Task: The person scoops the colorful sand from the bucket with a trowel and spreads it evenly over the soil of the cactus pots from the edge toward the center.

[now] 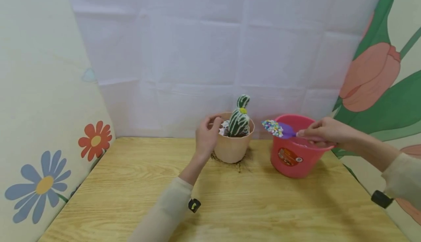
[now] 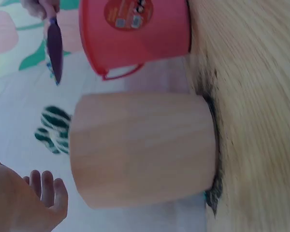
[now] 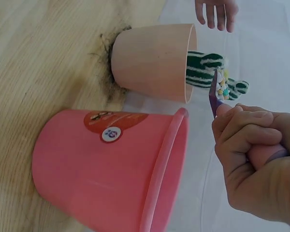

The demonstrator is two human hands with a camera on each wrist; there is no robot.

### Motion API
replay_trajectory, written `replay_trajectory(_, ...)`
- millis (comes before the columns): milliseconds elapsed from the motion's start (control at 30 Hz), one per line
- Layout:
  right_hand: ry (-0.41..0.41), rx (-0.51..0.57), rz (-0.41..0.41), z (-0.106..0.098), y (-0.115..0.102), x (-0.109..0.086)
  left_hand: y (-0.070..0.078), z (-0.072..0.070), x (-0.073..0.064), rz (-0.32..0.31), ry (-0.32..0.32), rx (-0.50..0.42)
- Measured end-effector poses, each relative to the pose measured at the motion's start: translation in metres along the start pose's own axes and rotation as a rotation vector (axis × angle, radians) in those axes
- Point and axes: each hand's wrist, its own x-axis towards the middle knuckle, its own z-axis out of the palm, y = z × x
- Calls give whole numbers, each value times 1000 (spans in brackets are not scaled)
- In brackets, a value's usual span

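My right hand (image 1: 329, 131) grips the pink handle of a small purple trowel (image 1: 288, 131) above the rim of a pink bucket (image 1: 289, 161). Multicoloured pebbles (image 1: 272, 128) are heaped on its blade, which points left toward a peach flowerpot (image 1: 230, 149). In that pot stands a green-and-white knitted cactus (image 1: 239, 121) with a yellow flower; some pale pebbles (image 1: 224, 128) lie around its base. Beside the pot's left rim is my left hand (image 1: 208, 134), its fingers loosely bent with nothing in them. The left wrist view shows that hand (image 2: 26, 200) apart from the pot.
Dark soil (image 3: 108, 63) is scattered on the wooden table (image 1: 148, 187) around the pot's foot. A white cloth (image 1: 184, 59) hangs behind. Walls with painted flowers (image 1: 44, 185) flank the table on both sides.
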Motion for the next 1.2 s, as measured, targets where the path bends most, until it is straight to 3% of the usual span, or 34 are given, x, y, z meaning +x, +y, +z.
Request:
replay_trajectory(133, -21, 13, 6, 7, -6, 5, -15, -14, 9, -9, 96, 61)
replay_trajectory(267, -30, 15, 0, 13, -12, 10, -27, -24, 17, -52, 110, 74)
replay_trajectory(367, -41, -1, -24, 19, -17, 15, -36, -30, 22, -110, 62, 92)
replay_trajectory(567, -79, -29, -50, 33, -24, 30, -51, -35, 25, -279, -119, 80)
replay_trajectory(700, -107, -24, -54, 45, -25, 42, -61, -36, 24, -337, -194, 36)
replay_trajectory(833, -137, 28, -66, 56, -26, 53, -66, -35, 23, -341, -218, -30)
replay_trajectory(1000, -163, 80, -82, 66, -28, 64, -69, -31, 23, -326, -197, -132)
replay_trajectory(1200, -189, 84, -87, 76, -31, 77, -72, -28, 26, -342, -177, -151)
